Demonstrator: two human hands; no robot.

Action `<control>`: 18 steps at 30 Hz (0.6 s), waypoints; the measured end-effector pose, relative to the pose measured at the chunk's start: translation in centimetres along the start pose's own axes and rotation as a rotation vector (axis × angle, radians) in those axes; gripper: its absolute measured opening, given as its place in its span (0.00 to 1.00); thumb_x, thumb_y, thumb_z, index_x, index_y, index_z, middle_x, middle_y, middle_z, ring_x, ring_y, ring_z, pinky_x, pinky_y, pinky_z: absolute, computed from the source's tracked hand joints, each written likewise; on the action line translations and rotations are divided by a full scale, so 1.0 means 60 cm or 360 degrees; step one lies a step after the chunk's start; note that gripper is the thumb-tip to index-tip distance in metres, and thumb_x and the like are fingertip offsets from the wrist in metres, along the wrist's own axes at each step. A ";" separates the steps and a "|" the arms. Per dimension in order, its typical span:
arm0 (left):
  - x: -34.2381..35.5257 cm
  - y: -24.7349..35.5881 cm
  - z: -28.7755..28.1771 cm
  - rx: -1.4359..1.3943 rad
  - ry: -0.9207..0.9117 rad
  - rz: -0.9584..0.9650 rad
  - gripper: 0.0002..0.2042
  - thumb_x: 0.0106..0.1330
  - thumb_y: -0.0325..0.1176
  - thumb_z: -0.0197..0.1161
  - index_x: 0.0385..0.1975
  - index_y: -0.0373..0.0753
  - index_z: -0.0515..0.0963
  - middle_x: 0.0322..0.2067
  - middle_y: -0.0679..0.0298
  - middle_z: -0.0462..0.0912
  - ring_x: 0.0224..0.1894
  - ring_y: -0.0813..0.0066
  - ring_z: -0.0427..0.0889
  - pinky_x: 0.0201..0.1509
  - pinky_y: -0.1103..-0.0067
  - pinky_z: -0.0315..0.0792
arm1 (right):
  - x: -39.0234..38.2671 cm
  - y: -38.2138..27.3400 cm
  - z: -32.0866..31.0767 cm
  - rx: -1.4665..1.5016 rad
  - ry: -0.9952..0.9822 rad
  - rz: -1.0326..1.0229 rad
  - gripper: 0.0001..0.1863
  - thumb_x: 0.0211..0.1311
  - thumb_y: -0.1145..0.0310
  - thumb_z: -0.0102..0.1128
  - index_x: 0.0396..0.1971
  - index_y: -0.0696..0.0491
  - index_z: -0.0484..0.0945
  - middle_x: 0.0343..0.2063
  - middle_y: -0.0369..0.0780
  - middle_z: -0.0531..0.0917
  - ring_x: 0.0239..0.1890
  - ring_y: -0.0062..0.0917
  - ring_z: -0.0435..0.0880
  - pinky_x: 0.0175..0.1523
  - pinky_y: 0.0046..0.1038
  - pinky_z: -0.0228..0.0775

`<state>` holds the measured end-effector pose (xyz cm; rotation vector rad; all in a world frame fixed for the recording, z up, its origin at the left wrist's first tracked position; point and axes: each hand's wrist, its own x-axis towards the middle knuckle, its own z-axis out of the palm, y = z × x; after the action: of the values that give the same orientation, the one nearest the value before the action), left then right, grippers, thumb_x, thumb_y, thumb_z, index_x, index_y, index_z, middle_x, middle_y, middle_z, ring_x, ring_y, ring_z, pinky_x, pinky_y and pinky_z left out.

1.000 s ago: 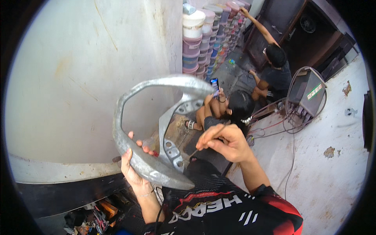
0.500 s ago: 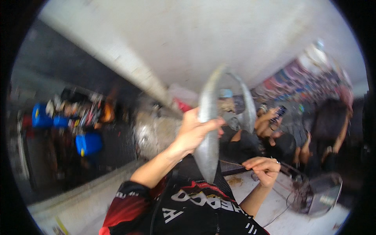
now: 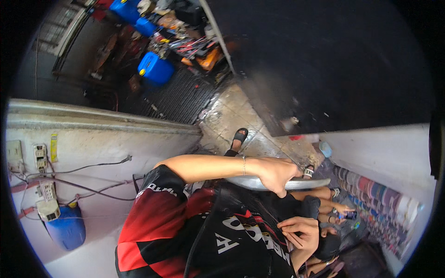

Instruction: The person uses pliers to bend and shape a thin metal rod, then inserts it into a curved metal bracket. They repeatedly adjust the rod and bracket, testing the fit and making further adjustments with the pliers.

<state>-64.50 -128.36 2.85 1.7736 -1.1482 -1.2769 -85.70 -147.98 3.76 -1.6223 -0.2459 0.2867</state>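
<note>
My left hand is closed around a curved silver-grey cast metal piece, held across the front of my black-and-red shirt and seen nearly edge-on, partly hidden by the hand and forearm. My right hand is lower, in front of the shirt, with fingers bent and pinched; what is between them is too small to make out.
A dark panel stands beside a tiled floor. Beyond the opening are blue jerrycans and jumbled tools. Wall sockets with cables hang above a blue drum. Stacked tubs and crouching people, one holding a phone, are at lower right.
My view has swung leftward toward the cluttered opening. The metal piece has dropped from raised and upright to lying sideways near my body, still in my left hand.
</note>
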 end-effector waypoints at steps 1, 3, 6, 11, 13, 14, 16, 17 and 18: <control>-0.024 -0.019 -0.012 0.0048 -0.0062 -0.0031 0.48 0.47 0.31 0.73 0.72 0.23 0.61 0.30 0.43 0.86 0.34 0.52 0.88 0.40 0.68 0.79 | 0.026 -0.011 0.010 0.0018 -0.0028 0.0027 0.06 0.47 0.83 0.70 0.28 0.60 0.87 0.33 0.49 0.91 0.31 0.35 0.92 0.36 0.28 0.83; -0.063 -0.077 -0.031 0.0042 -0.0105 -0.0058 0.48 0.48 0.33 0.73 0.73 0.25 0.62 0.39 0.42 0.86 0.45 0.48 0.87 0.49 0.65 0.79 | 0.086 -0.020 0.020 -0.0011 -0.0160 -0.0037 0.06 0.46 0.83 0.69 0.27 0.61 0.87 0.33 0.48 0.91 0.31 0.34 0.92 0.37 0.27 0.83; -0.137 -0.194 -0.062 0.0033 -0.0109 -0.0070 0.47 0.48 0.34 0.73 0.73 0.28 0.64 0.50 0.42 0.84 0.55 0.45 0.82 0.57 0.60 0.75 | 0.196 -0.019 0.054 0.0052 -0.0243 -0.0110 0.09 0.44 0.84 0.73 0.29 0.59 0.88 0.32 0.46 0.91 0.31 0.33 0.92 0.38 0.28 0.84; -0.320 -0.277 -0.163 0.0039 0.0118 -0.0195 0.46 0.47 0.33 0.73 0.73 0.34 0.65 0.38 0.43 0.87 0.44 0.43 0.86 0.47 0.58 0.78 | 0.376 -0.033 0.132 0.0134 -0.0197 -0.0122 0.11 0.44 0.85 0.76 0.30 0.57 0.89 0.32 0.45 0.91 0.33 0.33 0.91 0.38 0.29 0.84; -0.398 -0.303 -0.201 0.0023 0.0254 -0.0250 0.46 0.47 0.33 0.72 0.73 0.35 0.66 0.33 0.44 0.87 0.39 0.43 0.87 0.43 0.58 0.78 | 0.471 -0.045 0.156 0.0187 -0.0335 -0.0137 0.09 0.44 0.84 0.76 0.27 0.58 0.88 0.30 0.46 0.90 0.31 0.34 0.90 0.37 0.30 0.83; -0.433 -0.323 -0.217 -0.0012 0.0390 -0.0252 0.45 0.46 0.32 0.73 0.72 0.35 0.66 0.32 0.44 0.87 0.37 0.42 0.86 0.41 0.58 0.78 | 0.512 -0.040 0.177 0.0220 -0.0271 -0.0185 0.08 0.45 0.83 0.76 0.26 0.58 0.88 0.29 0.46 0.90 0.30 0.34 0.90 0.36 0.29 0.82; -0.503 -0.350 -0.250 -0.0109 0.0563 -0.0394 0.45 0.46 0.31 0.72 0.71 0.35 0.66 0.33 0.41 0.86 0.37 0.43 0.87 0.42 0.58 0.79 | 0.597 -0.030 0.207 0.0284 -0.0225 -0.0293 0.07 0.46 0.76 0.79 0.23 0.57 0.86 0.26 0.45 0.89 0.29 0.34 0.90 0.35 0.30 0.81; -0.535 -0.364 -0.264 -0.0133 0.0640 -0.0468 0.45 0.46 0.30 0.72 0.71 0.35 0.66 0.34 0.41 0.86 0.37 0.43 0.87 0.42 0.59 0.79 | 0.637 -0.032 0.218 0.0289 -0.0176 -0.0311 0.09 0.51 0.70 0.79 0.21 0.56 0.85 0.26 0.45 0.89 0.29 0.34 0.89 0.36 0.34 0.80; -0.566 -0.376 -0.278 -0.0182 0.0738 -0.0487 0.45 0.46 0.30 0.71 0.72 0.34 0.65 0.36 0.41 0.86 0.37 0.44 0.88 0.43 0.60 0.80 | 0.678 -0.027 0.229 0.0253 -0.0090 -0.0470 0.09 0.57 0.68 0.76 0.26 0.56 0.85 0.24 0.44 0.88 0.27 0.33 0.87 0.37 0.35 0.80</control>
<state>-47.13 -87.96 0.83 2.0674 -0.5512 -0.9903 -51.86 -121.53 3.06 -1.4002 -0.4887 0.1218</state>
